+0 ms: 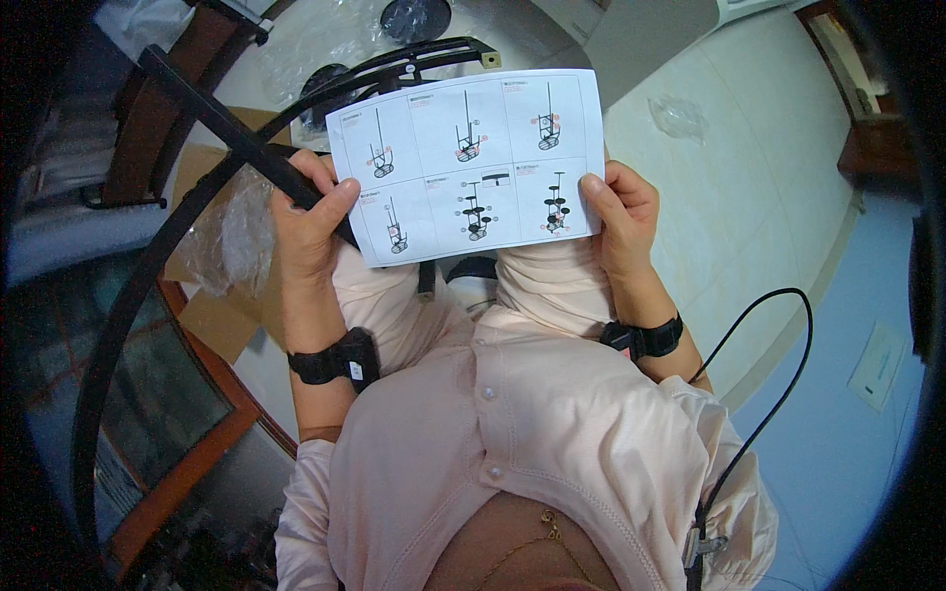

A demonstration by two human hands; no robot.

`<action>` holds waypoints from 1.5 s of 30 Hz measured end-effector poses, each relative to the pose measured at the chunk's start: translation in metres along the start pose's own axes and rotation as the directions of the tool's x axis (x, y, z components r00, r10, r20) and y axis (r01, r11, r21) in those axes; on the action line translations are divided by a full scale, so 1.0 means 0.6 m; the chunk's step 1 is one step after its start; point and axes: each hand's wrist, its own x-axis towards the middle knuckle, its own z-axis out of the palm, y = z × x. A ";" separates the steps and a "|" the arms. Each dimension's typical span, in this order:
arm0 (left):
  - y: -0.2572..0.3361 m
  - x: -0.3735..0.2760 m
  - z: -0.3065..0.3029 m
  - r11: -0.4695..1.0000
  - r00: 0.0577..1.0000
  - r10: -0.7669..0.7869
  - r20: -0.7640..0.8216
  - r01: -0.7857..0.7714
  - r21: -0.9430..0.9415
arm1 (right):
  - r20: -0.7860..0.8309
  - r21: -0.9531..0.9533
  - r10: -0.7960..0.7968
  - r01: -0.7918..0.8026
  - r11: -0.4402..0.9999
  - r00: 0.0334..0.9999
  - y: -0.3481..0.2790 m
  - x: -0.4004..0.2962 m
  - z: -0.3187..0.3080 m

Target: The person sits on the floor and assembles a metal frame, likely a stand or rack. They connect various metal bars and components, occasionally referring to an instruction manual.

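Note:
A printed assembly instruction sheet point(473, 166) is spread above my lap, its six panels showing diagrams of a rack-like stand with round trays. My left hand point(310, 218) pinches its left edge, thumb on top. A black metal tube point(214, 122) runs down into that same hand, between thumb and fingers. With thumb in front and fingers behind, my right hand point(628, 207) grips the sheet's right edge. Behind the sheet lies a curved black metal frame point(414, 63), partly hidden by the paper. One black tube end point(426, 282) shows below the sheet, between my legs.
An opened cardboard box point(222, 318) with clear plastic wrap point(236, 221) lies at the left. Round black trays point(415, 18) and more plastic are on the tiled floor point(709, 185) ahead. A long curved black bar point(118, 354) sweeps down the left side. A black cable point(805, 318) loops by my right arm.

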 end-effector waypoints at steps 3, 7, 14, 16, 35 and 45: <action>0.000 0.002 0.000 1.000 1.000 0.009 -0.003 -0.009 0.003 | -0.006 0.030 0.016 -0.016 0.999 1.000 0.001 -0.001 0.001; 0.001 0.000 -0.002 0.999 1.000 0.011 -0.008 -0.011 0.037 | -0.012 0.024 0.015 -0.014 1.000 1.000 0.003 -0.001 -0.001; -0.008 0.001 -0.005 1.000 1.000 0.004 0.001 -0.004 -0.006 | -0.006 0.005 0.007 -0.007 1.000 1.000 0.007 0.000 -0.005; -0.010 0.002 -0.008 1.000 1.000 0.016 0.011 -0.016 0.011 | -0.013 0.010 0.003 -0.003 1.000 1.000 0.008 0.000 -0.004; -0.003 -0.001 -0.006 1.000 1.000 0.001 0.007 -0.001 0.024 | -0.035 -0.003 0.004 -0.004 1.000 0.999 0.014 0.001 -0.008; -0.015 0.001 -0.020 0.992 0.998 0.046 0.031 -0.049 0.118 | -0.018 -0.081 -0.033 0.032 0.996 0.999 0.016 0.003 -0.011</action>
